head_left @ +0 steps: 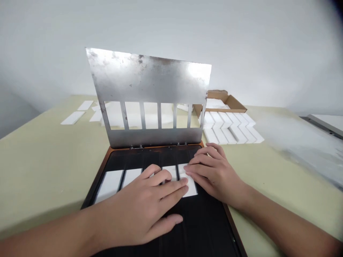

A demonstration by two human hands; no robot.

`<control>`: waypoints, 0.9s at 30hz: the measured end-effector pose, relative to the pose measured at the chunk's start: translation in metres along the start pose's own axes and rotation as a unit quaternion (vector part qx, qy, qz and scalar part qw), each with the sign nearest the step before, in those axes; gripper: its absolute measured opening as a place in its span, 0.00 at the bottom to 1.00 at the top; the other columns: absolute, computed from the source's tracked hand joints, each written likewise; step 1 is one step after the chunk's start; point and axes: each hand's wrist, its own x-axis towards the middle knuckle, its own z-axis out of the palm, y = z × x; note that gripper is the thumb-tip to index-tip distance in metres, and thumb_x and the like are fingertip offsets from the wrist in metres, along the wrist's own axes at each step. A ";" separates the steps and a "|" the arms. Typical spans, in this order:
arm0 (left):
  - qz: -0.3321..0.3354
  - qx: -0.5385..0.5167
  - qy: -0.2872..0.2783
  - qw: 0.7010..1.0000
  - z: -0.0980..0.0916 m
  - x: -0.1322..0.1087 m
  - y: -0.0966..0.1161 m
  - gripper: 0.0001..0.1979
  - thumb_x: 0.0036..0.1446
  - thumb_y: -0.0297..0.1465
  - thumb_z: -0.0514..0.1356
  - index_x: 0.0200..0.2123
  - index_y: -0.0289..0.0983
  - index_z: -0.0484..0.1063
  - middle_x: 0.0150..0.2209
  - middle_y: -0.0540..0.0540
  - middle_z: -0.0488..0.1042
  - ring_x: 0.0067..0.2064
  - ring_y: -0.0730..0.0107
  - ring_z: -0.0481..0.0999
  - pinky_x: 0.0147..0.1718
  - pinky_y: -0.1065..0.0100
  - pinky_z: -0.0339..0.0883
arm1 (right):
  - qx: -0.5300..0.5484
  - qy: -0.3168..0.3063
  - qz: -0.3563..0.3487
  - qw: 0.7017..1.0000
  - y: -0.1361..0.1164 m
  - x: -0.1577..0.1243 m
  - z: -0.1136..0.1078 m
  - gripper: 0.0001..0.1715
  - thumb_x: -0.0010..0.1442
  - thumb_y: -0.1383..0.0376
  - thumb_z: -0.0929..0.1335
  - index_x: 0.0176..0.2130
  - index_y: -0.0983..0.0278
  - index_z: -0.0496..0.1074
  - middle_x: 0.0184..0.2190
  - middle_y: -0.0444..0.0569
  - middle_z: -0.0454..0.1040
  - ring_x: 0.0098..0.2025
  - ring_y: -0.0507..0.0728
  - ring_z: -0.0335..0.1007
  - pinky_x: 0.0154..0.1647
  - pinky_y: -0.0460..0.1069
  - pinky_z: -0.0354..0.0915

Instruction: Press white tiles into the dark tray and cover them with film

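A black tray (198, 225) with an orange-brown edge lies in front of me, and several white rectangular cards (109, 182) sit in a row on it. Its hinged metal plate (150, 82), cut with a row of rectangular windows, stands raised at the far side. My left hand (151, 201) reaches over the row, fingers stretched, middle fingertips on the rightmost card (192, 189); it covers part of the row. At that card's upper right, my right hand (218, 171) touches it with its fingertips, fingers loosely bent and apart. Neither hand grips anything.
Rows of stacked white cards (227, 134) stand on the pale green table (40, 153) behind the tray's right side. Beyond them is an open cardboard box (237, 104) with white pieces inside. Loose white cards (73, 117) lie at the far left. A wall rises behind.
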 end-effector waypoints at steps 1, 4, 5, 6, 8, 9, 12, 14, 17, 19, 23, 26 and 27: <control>-0.002 0.000 -0.002 1.000 0.000 0.000 0.000 0.22 0.76 0.42 0.57 0.66 0.38 0.71 0.62 0.44 0.78 0.51 0.56 0.74 0.55 0.54 0.58 | -0.005 -0.006 -0.012 1.000 0.000 -0.001 -0.001 0.07 0.72 0.67 0.71 0.44 0.60 0.82 0.40 0.44 0.84 0.49 0.59 0.72 0.64 0.62 0.58; -0.004 0.001 -0.006 1.000 -0.001 0.001 0.000 0.21 0.75 0.42 0.58 0.64 0.39 0.73 0.56 0.43 0.79 0.50 0.55 0.74 0.54 0.54 0.59 | -0.014 -0.027 -0.039 0.999 0.001 -0.003 -0.003 0.08 0.72 0.68 0.70 0.45 0.61 0.82 0.41 0.45 0.84 0.49 0.59 0.72 0.65 0.62 0.59; -0.005 0.003 -0.003 1.000 -0.002 0.001 0.000 0.21 0.74 0.42 0.59 0.63 0.39 0.74 0.54 0.42 0.79 0.50 0.54 0.73 0.53 0.54 0.60 | -0.016 -0.033 -0.045 0.998 0.001 -0.004 -0.004 0.08 0.72 0.68 0.70 0.46 0.61 0.82 0.41 0.46 0.84 0.49 0.60 0.72 0.65 0.62 0.60; -0.008 0.005 0.004 1.000 -0.003 0.001 0.000 0.20 0.74 0.42 0.59 0.62 0.40 0.74 0.52 0.41 0.78 0.50 0.53 0.73 0.52 0.54 0.61 | -0.018 -0.038 -0.051 0.998 0.001 -0.005 -0.005 0.08 0.72 0.68 0.70 0.46 0.61 0.82 0.42 0.46 0.84 0.49 0.60 0.72 0.65 0.63 0.60; -0.015 0.007 0.020 1.000 -0.005 0.000 -0.001 0.19 0.73 0.41 0.60 0.61 0.41 0.75 0.52 0.38 0.75 0.53 0.50 0.72 0.52 0.53 0.62 | -0.021 -0.043 -0.061 0.997 0.002 -0.005 -0.007 0.08 0.72 0.68 0.71 0.47 0.62 0.81 0.42 0.47 0.84 0.49 0.60 0.72 0.66 0.64 0.60; -0.020 0.005 0.023 1.000 -0.006 0.000 -0.001 0.18 0.73 0.40 0.60 0.61 0.42 0.76 0.54 0.37 0.73 0.55 0.48 0.71 0.53 0.52 0.62 | -0.020 -0.044 -0.065 0.997 0.002 -0.005 -0.007 0.08 0.71 0.68 0.71 0.48 0.63 0.81 0.42 0.47 0.84 0.49 0.61 0.72 0.65 0.65 0.60; -0.026 -0.010 0.020 0.999 -0.006 -0.001 -0.003 0.18 0.72 0.40 0.61 0.61 0.43 0.76 0.61 0.33 0.69 0.62 0.42 0.68 0.58 0.46 0.62 | -0.018 -0.043 -0.075 0.996 0.003 -0.005 -0.009 0.08 0.71 0.68 0.71 0.50 0.63 0.80 0.41 0.46 0.84 0.48 0.60 0.72 0.65 0.66 0.60; -0.028 -0.014 0.014 0.999 -0.005 -0.001 -0.004 0.18 0.72 0.40 0.61 0.61 0.43 0.76 0.63 0.32 0.67 0.65 0.40 0.66 0.59 0.44 0.62 | -0.020 -0.046 -0.076 0.996 0.003 -0.005 -0.010 0.09 0.72 0.68 0.71 0.50 0.62 0.80 0.42 0.46 0.84 0.48 0.60 0.72 0.65 0.66 0.61; -0.027 -0.016 0.008 0.999 -0.003 -0.002 -0.004 0.18 0.73 0.40 0.61 0.62 0.44 0.75 0.66 0.30 0.65 0.68 0.38 0.64 0.61 0.41 0.62 | -0.028 -0.070 -0.073 0.994 0.001 -0.003 -0.012 0.09 0.72 0.68 0.70 0.51 0.62 0.79 0.43 0.46 0.84 0.49 0.60 0.71 0.65 0.65 0.61; -0.028 -0.017 0.000 0.999 -0.003 -0.002 -0.005 0.19 0.73 0.41 0.60 0.63 0.44 0.75 0.67 0.29 0.65 0.69 0.36 0.63 0.61 0.40 0.63 | -0.031 -0.087 -0.072 0.993 0.000 -0.003 -0.014 0.10 0.72 0.67 0.69 0.51 0.62 0.79 0.44 0.47 0.84 0.49 0.61 0.72 0.65 0.66 0.61; -0.030 -0.018 -0.006 0.999 -0.002 -0.002 -0.006 0.20 0.73 0.42 0.61 0.64 0.44 0.74 0.69 0.29 0.65 0.70 0.34 0.64 0.60 0.39 0.64 | -0.029 -0.093 -0.073 0.993 0.000 -0.003 -0.014 0.10 0.72 0.67 0.69 0.52 0.62 0.79 0.44 0.47 0.84 0.50 0.61 0.72 0.66 0.66 0.59; -0.032 -0.023 -0.007 0.999 -0.003 -0.001 -0.006 0.21 0.73 0.43 0.60 0.64 0.45 0.74 0.70 0.29 0.65 0.70 0.34 0.65 0.61 0.38 0.64 | -0.029 -0.086 -0.073 0.993 0.000 -0.003 -0.013 0.10 0.73 0.67 0.69 0.51 0.63 0.79 0.44 0.47 0.84 0.49 0.61 0.73 0.65 0.66 0.60; -0.032 -0.025 -0.008 0.999 -0.003 -0.001 -0.006 0.21 0.73 0.43 0.60 0.64 0.45 0.74 0.70 0.28 0.65 0.70 0.35 0.65 0.61 0.38 0.64 | -0.030 -0.086 -0.073 0.993 -0.001 -0.002 -0.013 0.10 0.73 0.67 0.69 0.50 0.63 0.79 0.43 0.47 0.84 0.49 0.61 0.73 0.65 0.65 0.60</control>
